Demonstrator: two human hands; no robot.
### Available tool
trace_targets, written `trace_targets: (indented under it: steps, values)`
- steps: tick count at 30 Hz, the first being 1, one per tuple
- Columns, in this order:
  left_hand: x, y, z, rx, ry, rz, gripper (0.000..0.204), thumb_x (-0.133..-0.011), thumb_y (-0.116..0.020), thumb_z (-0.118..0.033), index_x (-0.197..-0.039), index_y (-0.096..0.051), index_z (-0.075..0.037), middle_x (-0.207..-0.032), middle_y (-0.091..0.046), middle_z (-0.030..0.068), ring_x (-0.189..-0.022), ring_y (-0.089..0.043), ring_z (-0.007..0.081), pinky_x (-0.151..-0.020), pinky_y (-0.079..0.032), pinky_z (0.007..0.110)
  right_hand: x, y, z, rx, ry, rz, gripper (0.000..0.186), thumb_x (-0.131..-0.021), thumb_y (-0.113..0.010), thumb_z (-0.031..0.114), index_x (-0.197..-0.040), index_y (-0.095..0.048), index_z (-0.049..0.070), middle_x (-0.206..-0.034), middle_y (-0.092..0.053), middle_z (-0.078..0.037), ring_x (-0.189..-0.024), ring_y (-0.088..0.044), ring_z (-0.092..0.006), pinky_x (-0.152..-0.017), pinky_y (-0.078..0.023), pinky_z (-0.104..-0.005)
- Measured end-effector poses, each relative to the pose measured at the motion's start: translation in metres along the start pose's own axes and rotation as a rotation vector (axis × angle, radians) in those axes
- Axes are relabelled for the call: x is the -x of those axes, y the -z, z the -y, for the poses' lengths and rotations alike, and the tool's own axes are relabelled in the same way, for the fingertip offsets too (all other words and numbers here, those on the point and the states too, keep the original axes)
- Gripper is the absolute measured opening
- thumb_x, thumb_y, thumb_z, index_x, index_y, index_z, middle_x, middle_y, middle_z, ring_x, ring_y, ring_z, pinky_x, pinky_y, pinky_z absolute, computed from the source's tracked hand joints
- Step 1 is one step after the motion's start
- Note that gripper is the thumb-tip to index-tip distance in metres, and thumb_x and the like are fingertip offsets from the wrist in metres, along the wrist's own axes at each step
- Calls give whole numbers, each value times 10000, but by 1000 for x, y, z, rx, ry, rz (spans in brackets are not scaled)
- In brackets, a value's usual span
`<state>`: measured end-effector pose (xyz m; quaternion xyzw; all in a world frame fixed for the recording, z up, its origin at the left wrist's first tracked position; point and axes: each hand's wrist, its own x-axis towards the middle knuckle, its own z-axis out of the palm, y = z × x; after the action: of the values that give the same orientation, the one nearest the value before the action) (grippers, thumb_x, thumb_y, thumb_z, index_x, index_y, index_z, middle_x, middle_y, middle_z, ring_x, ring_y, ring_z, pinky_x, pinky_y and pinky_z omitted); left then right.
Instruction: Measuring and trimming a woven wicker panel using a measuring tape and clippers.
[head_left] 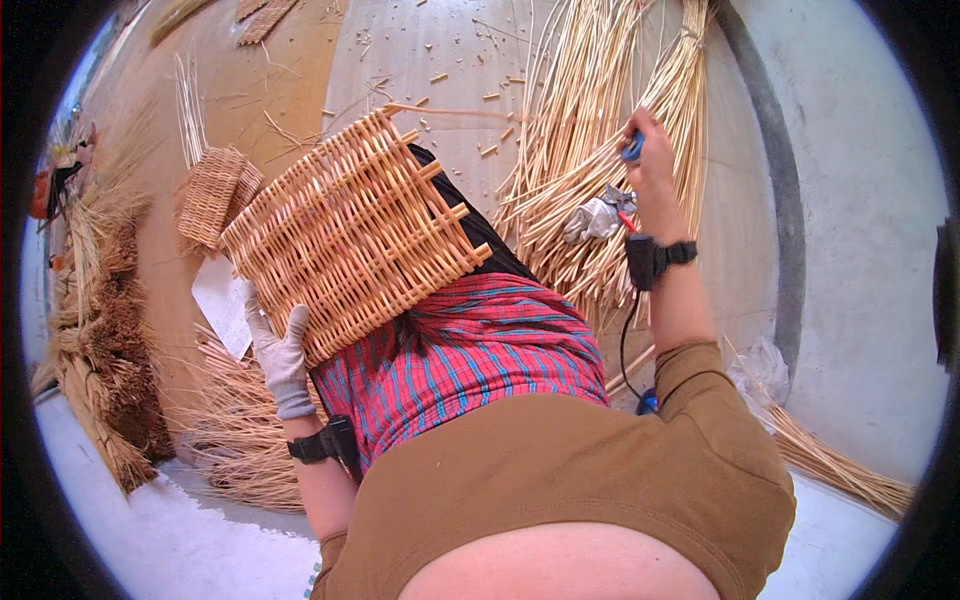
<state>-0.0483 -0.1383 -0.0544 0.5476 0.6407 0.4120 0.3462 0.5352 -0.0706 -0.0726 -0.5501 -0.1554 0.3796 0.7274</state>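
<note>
A woven wicker panel (350, 235) lies tilted across my lap, with thick rod ends jutting from its right edge. My left hand (283, 355), in a pale work glove, grips its lower left edge, thumb on top and fingers partly hidden underneath. My bare right hand (652, 160) is raised at the right over the loose rods, its fingers curled closed. Something blue (632, 147) shows at the fingers; I cannot make out whether it is held or worn. A thin strand (450, 110) runs from the panel's top corner toward the right hand; its far end is blurred.
Long peeled rods (570, 130) lie beside my right arm, with a crumpled whitish glove (592, 220) and a red-handled cutting tool (627, 218) on them. Smaller woven pieces (210, 200) lie at the left, near more rods (245, 440). Short offcuts (490, 150) litter the floor.
</note>
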Motion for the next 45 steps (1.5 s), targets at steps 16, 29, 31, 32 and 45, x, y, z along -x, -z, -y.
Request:
trace_targets:
  steps: [16, 29, 31, 32, 45]
  values:
    - [-22, 8, -18, 97, -12, 128, 971, -819, -861, -396, -1579, -344, -82, -1559, -416, 138, -1420, -397, 259, -1198, -313, 394, -112, -36, 63, 12, 449, -348, 212, -978, -677, 213, -884, -561, 62, -715, -584, -39, -563, -545, -154, -490, -467, -333]
    - [3, -21, -3, 175, -14, -65, 904, -839, -858, -349, -1551, -378, -65, -1503, -479, 146, -1370, -458, 256, -1171, -349, 396, -124, 245, 106, 480, 412, -869, 294, -911, -605, 233, -1001, -676, -38, -1028, -669, -169, -899, -652, -319, -781, -512, -469]
    - [0, -12, 1, 41, -44, -51, 887, -847, -849, -356, -1543, -389, -55, -1503, -483, 149, -1377, -454, 256, -1181, -330, 393, -102, 291, 112, 627, 248, -1060, 465, -919, -552, 329, -1133, -660, -69, -1239, -674, -255, -1068, -667, -421, -875, -523, -500]
    - [5, -3, 3, 31, -31, -80, 887, -847, -849, -356, -1543, -389, -55, -1503, -483, 149, -1377, -454, 256, -1181, -330, 393, -90, 290, 108, 631, 241, -1027, 465, -919, -552, 329, -1133, -660, -69, -1239, -674, -255, -1068, -667, -421, -875, -523, -500]
    - [-6, -7, -156, -571, -463, -204, 806, -926, -707, -497, -1548, -403, -82, -1510, -416, 166, -1396, -429, 304, -1167, -356, 455, -96, 211, 166, -314, 426, -145, 184, -1021, -573, 252, -921, -606, 101, -852, -606, -54, -826, -575, -211, -778, -497, -392]
